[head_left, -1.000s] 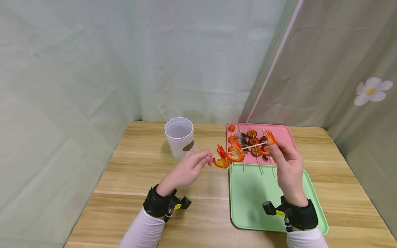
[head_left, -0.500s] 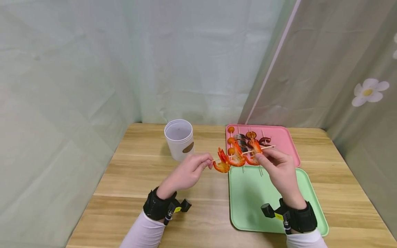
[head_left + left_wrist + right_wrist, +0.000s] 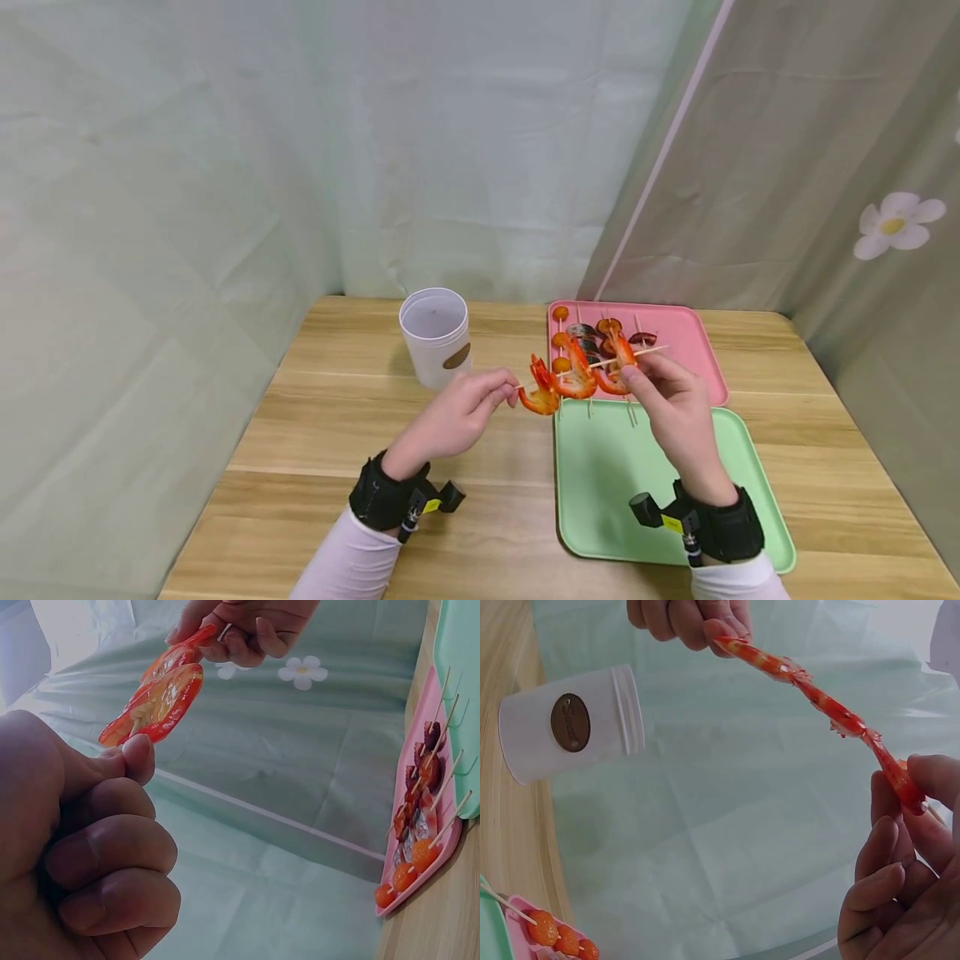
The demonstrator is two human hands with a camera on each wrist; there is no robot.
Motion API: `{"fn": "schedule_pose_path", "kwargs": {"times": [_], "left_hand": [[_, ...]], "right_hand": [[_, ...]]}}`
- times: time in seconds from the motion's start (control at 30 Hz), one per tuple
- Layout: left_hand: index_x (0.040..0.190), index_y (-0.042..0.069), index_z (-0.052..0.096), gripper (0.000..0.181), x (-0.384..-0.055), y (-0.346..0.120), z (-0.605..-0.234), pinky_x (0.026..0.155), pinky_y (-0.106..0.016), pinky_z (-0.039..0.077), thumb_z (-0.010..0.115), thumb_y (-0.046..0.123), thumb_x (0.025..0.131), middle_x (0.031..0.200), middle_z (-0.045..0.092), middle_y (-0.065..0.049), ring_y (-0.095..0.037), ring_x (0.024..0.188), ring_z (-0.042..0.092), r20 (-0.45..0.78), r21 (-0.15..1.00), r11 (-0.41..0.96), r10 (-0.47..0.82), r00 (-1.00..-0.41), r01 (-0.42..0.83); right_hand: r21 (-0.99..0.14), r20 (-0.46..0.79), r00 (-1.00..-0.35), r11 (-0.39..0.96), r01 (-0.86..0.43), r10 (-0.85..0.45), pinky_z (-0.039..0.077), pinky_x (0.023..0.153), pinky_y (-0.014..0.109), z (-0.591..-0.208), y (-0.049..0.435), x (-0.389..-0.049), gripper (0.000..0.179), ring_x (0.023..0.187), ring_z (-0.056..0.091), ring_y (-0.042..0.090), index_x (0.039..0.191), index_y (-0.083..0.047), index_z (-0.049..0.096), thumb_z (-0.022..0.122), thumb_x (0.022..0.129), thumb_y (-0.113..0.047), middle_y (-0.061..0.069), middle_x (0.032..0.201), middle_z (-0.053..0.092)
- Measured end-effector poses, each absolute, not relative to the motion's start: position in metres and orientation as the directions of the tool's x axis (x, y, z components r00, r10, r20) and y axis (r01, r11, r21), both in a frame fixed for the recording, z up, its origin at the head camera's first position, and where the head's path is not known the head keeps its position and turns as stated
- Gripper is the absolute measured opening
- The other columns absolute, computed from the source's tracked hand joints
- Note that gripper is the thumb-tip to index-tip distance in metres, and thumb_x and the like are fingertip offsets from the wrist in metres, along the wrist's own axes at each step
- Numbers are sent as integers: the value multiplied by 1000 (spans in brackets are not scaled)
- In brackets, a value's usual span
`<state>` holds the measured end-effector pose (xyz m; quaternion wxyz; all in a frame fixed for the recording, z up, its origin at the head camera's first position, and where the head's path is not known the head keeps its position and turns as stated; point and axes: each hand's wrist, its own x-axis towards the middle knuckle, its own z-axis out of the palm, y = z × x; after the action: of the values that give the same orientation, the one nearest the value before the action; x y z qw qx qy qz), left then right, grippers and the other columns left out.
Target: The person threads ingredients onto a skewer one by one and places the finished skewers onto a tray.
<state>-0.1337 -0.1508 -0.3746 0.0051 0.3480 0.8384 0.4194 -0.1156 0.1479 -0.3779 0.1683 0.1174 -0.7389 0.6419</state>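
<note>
My left hand pinches the left end of a thin wooden skewer between thumb and forefinger. Three orange-red shrimp are on that skewer, held in the air: a left shrimp, a middle shrimp and a right one. Thumb and fingers of my right hand pinch the right shrimp, close beside the middle one. Past it the skewer's bare tip sticks out. In the left wrist view the left hand's other fingers are curled in, and a shrimp sits just past the pinch.
Behind the hands a pink tray bears several skewers of orange balls, grey-silver pieces and brown slices. A green tray lies in front of it, under the right forearm. A white cup with a brown oval label stands at the left.
The right hand has moved left along the skewer, bringing the right shrimp up near the other two. More of the skewer's tip now shows beyond it. The left hand has barely moved.
</note>
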Motion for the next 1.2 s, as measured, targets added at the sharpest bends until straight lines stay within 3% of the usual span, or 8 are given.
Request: {"fn": "schedule_pose_path", "kwargs": {"times": [0.27, 0.43, 0.6, 0.73, 0.9, 1.07, 1.2], "left_hand": [[103, 7, 69, 19, -134, -149, -375, 76, -33, 52, 52, 2, 111, 93, 69, -1, -15, 79, 57, 281, 711, 412, 577, -767, 570], [101, 7, 68, 20, -137, -146, -379, 73, -33, 48, 51, 4, 112, 87, 64, 0, -12, 72, 49, 281, 732, 408, 550, -787, 546], [101, 8, 66, 22, -142, -135, -392, 72, -33, 42, 49, 9, 114, 81, 53, 0, -13, 71, 44, 254, 780, 404, 495, -831, 478], [104, 7, 66, 25, -145, -118, -408, 69, -31, 39, 46, 15, 116, 79, 48, 1, -15, 70, 44, 155, 872, 355, 450, -879, 336], [107, 2, 62, 33, -149, -90, -422, 60, -27, 33, 41, 25, 118, 71, 40, 2, -14, 62, 38, -35, 982, 180, 448, -894, 51], [113, 2, 59, 31, -157, -50, -426, 52, -24, 28, 37, 23, 118, 72, 38, 3, -12, 57, 33, -167, 985, 46, 443, -881, -164], [113, 5, 57, 29, -167, -18, -431, 49, -25, 24, 34, 21, 118, 70, 35, 3, -11, 52, 28, -198, 975, 1, 462, -864, -223]], "right_hand": [[-909, 390, -920, 171, -380, 27, 54, 77, 20, -379, 150, -117, 13, 84, 65, 13, 112, 11, 72, 66, 104, 2, -3, 99, 74], [-922, 325, -945, 219, -320, -14, 54, 84, 17, -381, 160, -120, 31, 95, 66, 10, 136, 8, 65, 61, 110, -9, -10, 117, 69], [-927, 250, -966, 271, -260, -70, 51, 79, 20, -387, 174, -126, 42, 100, 65, 14, 150, 0, 57, 51, 116, -22, 7, 118, 70], [-908, 172, -975, 360, -213, -145, 53, 76, 25, -398, 186, -128, 44, 104, 66, 18, 153, 0, 55, 50, 116, -24, 19, 124, 70], [-862, 61, -958, 469, -192, -281, 56, 78, 32, -411, 200, -123, 46, 108, 66, 25, 156, -5, 52, 52, 116, -27, 16, 132, 69], [-801, -27, -921, 560, -212, -387, 56, 89, 40, -425, 212, -118, 49, 118, 65, 31, 156, -9, 54, 55, 114, -33, 15, 139, 67], [-753, -49, -925, 622, -214, -378, 54, 93, 45, -427, 224, -114, 49, 120, 64, 30, 153, -9, 58, 57, 113, -36, 13, 141, 67]]}}
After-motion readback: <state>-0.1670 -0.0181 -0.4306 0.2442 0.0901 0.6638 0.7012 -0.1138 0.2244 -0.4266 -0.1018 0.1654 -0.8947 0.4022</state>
